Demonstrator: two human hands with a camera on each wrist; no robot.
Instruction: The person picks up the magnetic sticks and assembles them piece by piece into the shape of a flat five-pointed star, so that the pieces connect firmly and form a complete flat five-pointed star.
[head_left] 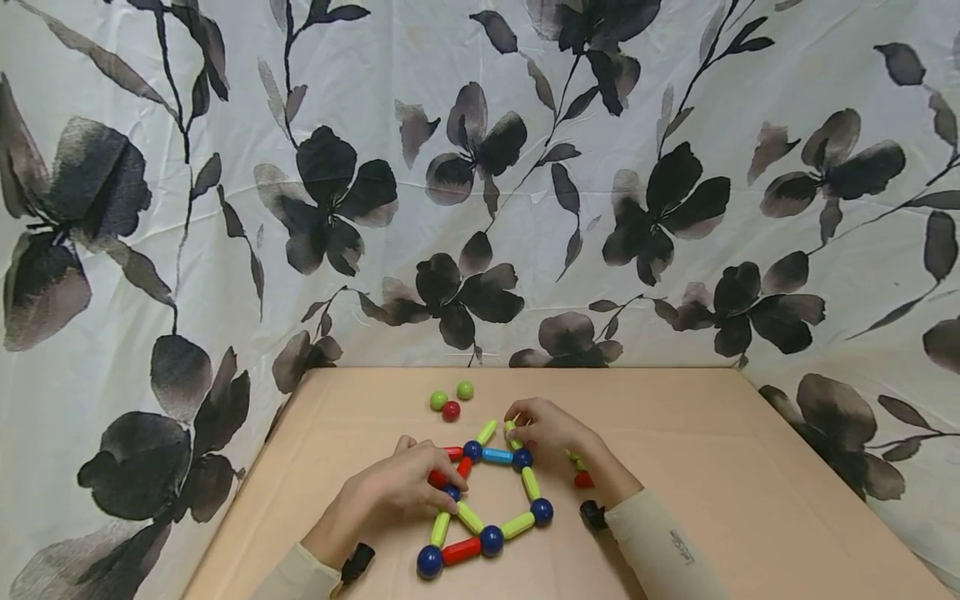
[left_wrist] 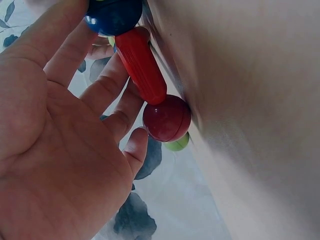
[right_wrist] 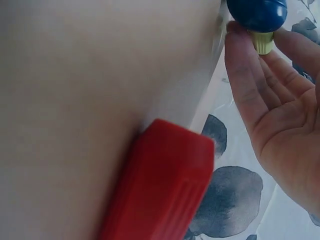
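Note:
A ring of magnetic sticks and blue balls lies on the table, with a light-blue stick (head_left: 498, 456) at its far side. My left hand (head_left: 408, 482) holds the ring's left side by a blue ball (left_wrist: 114, 16). From that ball a red stick (left_wrist: 142, 65) runs to a dark red ball (left_wrist: 167, 118) in the left wrist view. My right hand (head_left: 551, 429) pinches a yellow-green stick (right_wrist: 262, 43) at the far right corner, where it meets a blue ball (right_wrist: 257, 14). Another yellow-green stick (head_left: 487, 432) points outward from the far left corner ball (head_left: 472, 452).
Two green balls (head_left: 465, 390) and a red ball (head_left: 451, 410) sit loose beyond the ring. Beside the right wrist lie a red stick (head_left: 583, 479) and a yellow-green piece (head_left: 574, 458), partly hidden. A flower-printed cloth (head_left: 480, 225) hangs behind the table (head_left: 750, 500).

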